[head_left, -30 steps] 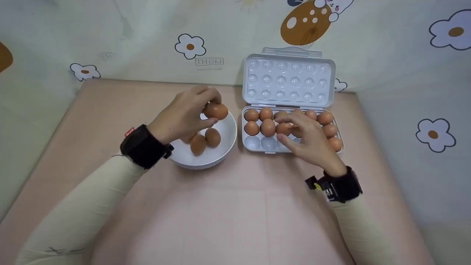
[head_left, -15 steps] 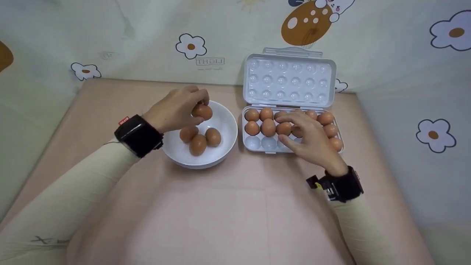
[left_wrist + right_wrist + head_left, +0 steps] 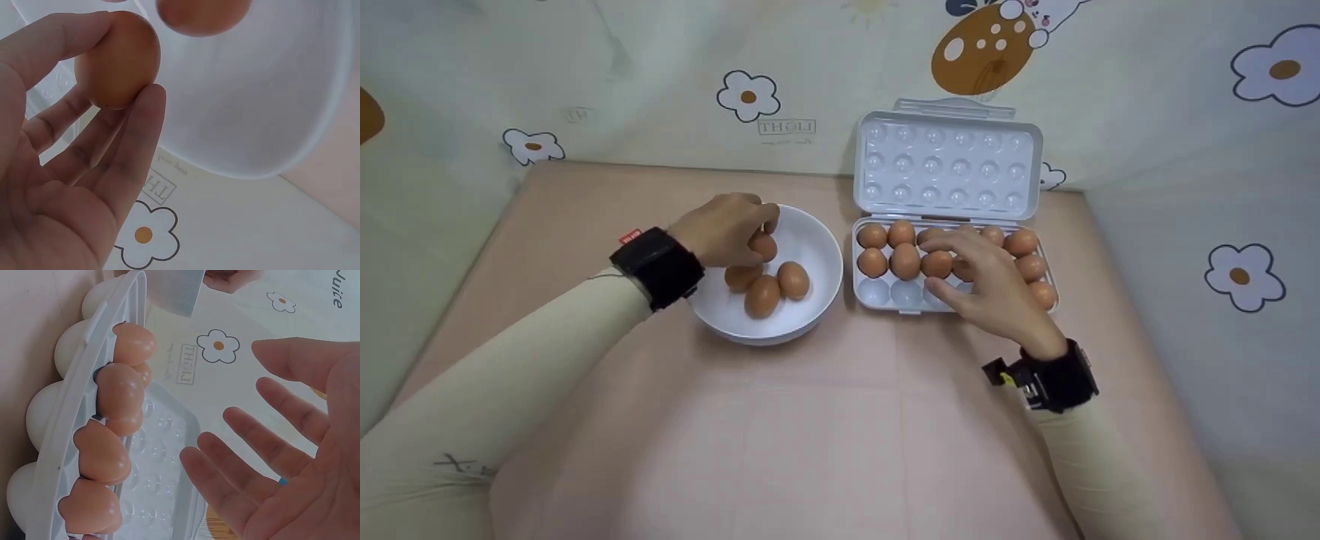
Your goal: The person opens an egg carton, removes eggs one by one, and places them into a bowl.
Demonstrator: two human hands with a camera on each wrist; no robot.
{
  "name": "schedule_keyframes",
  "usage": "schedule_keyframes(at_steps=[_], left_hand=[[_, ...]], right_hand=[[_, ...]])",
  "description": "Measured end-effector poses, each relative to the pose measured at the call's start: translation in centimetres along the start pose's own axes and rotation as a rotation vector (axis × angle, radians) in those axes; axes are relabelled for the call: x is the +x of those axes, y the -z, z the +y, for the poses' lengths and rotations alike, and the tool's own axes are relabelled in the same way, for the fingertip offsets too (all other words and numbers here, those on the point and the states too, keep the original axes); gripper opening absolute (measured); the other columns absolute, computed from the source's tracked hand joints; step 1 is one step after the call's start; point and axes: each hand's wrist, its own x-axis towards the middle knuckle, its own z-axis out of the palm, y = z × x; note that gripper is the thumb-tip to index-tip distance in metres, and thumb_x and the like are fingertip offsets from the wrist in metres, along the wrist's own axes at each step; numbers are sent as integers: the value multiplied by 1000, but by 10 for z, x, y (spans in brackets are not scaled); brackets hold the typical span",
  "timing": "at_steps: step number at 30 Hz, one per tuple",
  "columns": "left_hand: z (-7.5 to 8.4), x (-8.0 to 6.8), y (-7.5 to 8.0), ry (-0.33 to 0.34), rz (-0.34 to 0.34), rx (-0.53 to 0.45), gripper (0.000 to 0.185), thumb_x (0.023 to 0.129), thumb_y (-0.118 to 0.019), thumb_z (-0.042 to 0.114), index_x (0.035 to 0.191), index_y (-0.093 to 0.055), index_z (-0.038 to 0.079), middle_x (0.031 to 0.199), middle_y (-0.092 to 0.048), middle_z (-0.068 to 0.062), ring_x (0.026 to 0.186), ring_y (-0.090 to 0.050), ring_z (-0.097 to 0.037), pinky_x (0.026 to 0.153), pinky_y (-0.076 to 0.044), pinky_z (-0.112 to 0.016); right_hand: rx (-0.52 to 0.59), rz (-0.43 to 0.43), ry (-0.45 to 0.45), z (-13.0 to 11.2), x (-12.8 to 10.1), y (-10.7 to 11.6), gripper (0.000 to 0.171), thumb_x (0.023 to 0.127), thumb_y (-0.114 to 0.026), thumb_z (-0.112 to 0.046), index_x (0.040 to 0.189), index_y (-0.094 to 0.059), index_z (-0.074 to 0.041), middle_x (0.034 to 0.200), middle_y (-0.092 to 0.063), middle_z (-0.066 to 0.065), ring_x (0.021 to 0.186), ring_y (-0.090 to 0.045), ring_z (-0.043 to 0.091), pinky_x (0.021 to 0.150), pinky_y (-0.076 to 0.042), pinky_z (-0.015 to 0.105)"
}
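Observation:
My left hand (image 3: 724, 231) pinches a brown egg (image 3: 765, 247) between thumb and fingertips, low over the left side of a white bowl (image 3: 825, 259). In the left wrist view the held egg (image 3: 118, 62) shows clearly, with the fingers spread beneath it. Three more eggs (image 3: 763, 297) lie together in the bowl. My right hand (image 3: 988, 289) hovers over a white egg box (image 3: 874, 294), fingers loosely bent and nothing in them. Two rows of brown eggs (image 3: 905, 261) fill its back, partly hidden by that hand. From the right wrist the open fingers (image 3: 242, 461) stand apart from the eggs.
The dimpled lid (image 3: 949, 165) of the egg box stands raised at the back. In its front row, cups at the left are bare and an egg (image 3: 1042, 295) sits at the right end. A pink cloth (image 3: 825, 450) covers the table; a patterned curtain (image 3: 660, 75) hangs behind.
My left hand has moved left and then down into the bowl with the egg, closer to the eggs there. The right hand has stayed over the egg box.

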Motion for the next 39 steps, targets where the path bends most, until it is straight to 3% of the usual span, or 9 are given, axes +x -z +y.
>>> schedule_keyframes(at_steps=[7, 15, 23, 29, 39], left_hand=[[1, 6, -6, 6, -37, 15, 25, 88, -79, 6, 111, -68, 5, 103, -62, -14, 94, -59, -30, 83, -53, -41], [7, 11, -11, 41, -125, 52, 22, 92, -76, 7, 110, -65, 5, 102, -61, -13, 96, -58, -30, 85, -51, -40], [7, 8, -12, 19, -130, 65, 13, 92, -66, 4, 105, -63, 2, 96, -59, -13, 91, -57, -30, 82, -50, -42], [10, 6, -10, 2, -133, 59, 10, 92, -67, 4, 101, -65, 0, 89, -59, -11, 89, -56, -29, 81, -48, -40], [11, 7, -9, 50, -165, 38, 17, 95, -69, 10, 109, -66, 3, 97, -64, -13, 94, -58, -30, 81, -48, -40]], right_hand=[[-7, -2, 7, 0, 0, 0, 44, 90, -84, -6, 131, -71, -13, 139, -68, 1, 133, -58, 16, 113, -47, 40], [8, -12, -3, -1, 0, 0, 42, 90, -84, -5, 129, -72, -13, 139, -68, 0, 128, -57, 15, 111, -49, 41], [16, -13, 7, 0, 1, 0, 41, 89, -84, -4, 128, -73, -14, 137, -69, 2, 127, -57, 13, 112, -45, 33], [20, -19, -6, -1, 0, 0, 40, 90, -83, -5, 128, -73, -14, 137, -68, -1, 127, -56, 13, 111, -48, 39], [-26, -10, 15, 3, -1, 1, 40, 89, -84, -5, 127, -73, -13, 137, -69, 5, 129, -59, 16, 111, -48, 34]])
